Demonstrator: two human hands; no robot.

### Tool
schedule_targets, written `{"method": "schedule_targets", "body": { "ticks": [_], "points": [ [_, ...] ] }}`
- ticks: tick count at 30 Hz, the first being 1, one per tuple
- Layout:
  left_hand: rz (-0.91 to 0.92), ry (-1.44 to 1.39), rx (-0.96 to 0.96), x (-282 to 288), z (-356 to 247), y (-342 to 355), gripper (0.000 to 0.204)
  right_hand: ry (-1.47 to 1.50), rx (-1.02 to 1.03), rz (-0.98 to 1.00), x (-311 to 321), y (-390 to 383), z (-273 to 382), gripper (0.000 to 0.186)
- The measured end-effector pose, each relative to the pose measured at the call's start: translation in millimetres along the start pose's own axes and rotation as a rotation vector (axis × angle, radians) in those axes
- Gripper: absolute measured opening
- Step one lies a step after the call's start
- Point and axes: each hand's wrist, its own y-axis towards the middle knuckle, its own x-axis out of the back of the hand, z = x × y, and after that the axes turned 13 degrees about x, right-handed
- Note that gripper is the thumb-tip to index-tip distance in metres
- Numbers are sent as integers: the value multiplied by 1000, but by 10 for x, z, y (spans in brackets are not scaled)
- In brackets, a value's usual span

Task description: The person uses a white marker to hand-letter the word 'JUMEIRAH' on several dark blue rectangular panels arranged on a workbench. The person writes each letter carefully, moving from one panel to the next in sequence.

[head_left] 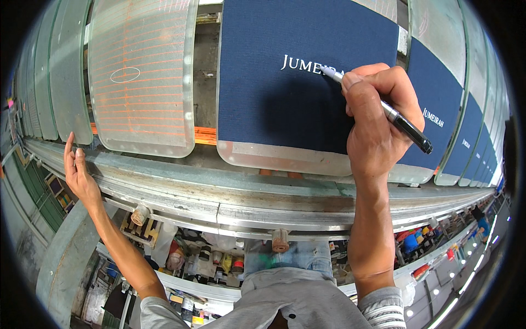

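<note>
Navy fabric (263, 33) lies flat over a pale board (246, 151), its lower hem stopping short of the board's rounded end. Across its upper middle runs the white lettering (302, 65), and there the work sits. The right hand (378, 104) has its thumb and fingers closed round a pen (413, 131) with a dark barrel and a pale front; the tip points down at the middle letters, while the knuckles and barrel cover the end of the word. The left hand (79, 172) grips nothing: its fingers are loosely spread, raised to the near end of a grey board (68, 98) at far left. Whether a fingertip presses on that edge or just hovers by it, I can't quite tell.

By my reading, the step in hand is going over the letters one at a time with the pen. The next stroke calls for a light, steady tip kept inside the white outline, and a palm held off the cloth.

As for writing, the word is one line of white serif capitals, repeated smaller on the next navy panel (449, 93) to the right. Between the two boards at left, one bears orange lines (125, 109) and a white oval (125, 68). No marking on the pen is legible.
</note>
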Motion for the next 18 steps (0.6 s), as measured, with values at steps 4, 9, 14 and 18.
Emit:
{"method": "schedule_targets", "body": {
  "ticks": [4, 9, 14, 18],
  "points": [
    [6, 9, 30, 8, -1, -8, 36, 0, 3, 3, 4, 2, -3, 18],
    [-4, 4, 15, -5, -29, 5, 38, 4, 0, 3, -3, 3, 1, 18],
    [-3, -10, -2, -11, 8, 25, 34, -8, 16, 8, 8, 2, -10, 18],
    [-2, -14, 27, 4, 28, 16, 27, -2, -7, 13, -1, 7, 18, 17]
  ]
}}
